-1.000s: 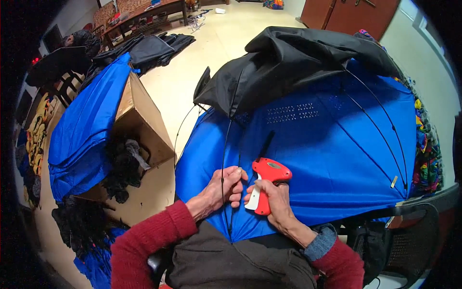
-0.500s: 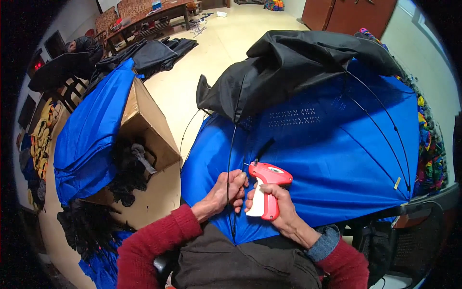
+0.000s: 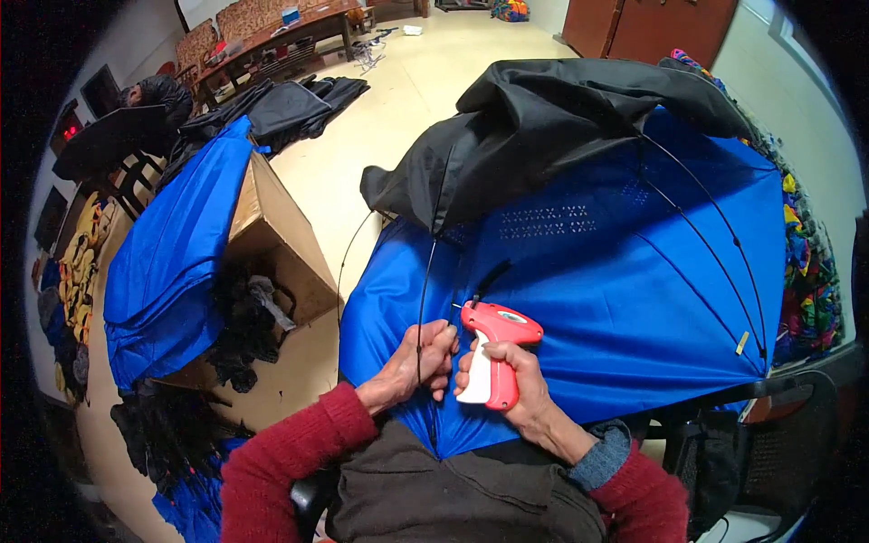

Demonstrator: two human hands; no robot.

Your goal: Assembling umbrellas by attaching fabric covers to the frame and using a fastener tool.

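Observation:
A blue umbrella canopy (image 3: 615, 317) with thin black ribs is spread across my lap, and black fabric (image 3: 516, 136) is draped over its far part. My left hand (image 3: 415, 369) is closed in a pinch on the blue fabric, beside a rib that passes in front of it; its fingertips are partly hidden. In my right hand (image 3: 525, 385) is a red and white tagging gun (image 3: 500, 328), its grip wrapped by my fingers. The gun's needle points left, just above my left fingertips. A small black strip (image 3: 493, 279) lies by the gun's nose.
To the left, a cardboard box (image 3: 294, 244) holds dark items, with blue fabric (image 3: 176, 262) over its side. Black fabric pieces (image 3: 272, 113) lie behind it. A dark chair (image 3: 787, 434) stands at the right, near multicoloured fabric (image 3: 801, 253). A wooden table (image 3: 281, 41) is far back.
The view has shifted slightly. The gun and both hands sit a little further left in the picture, and both hands keep their grips.

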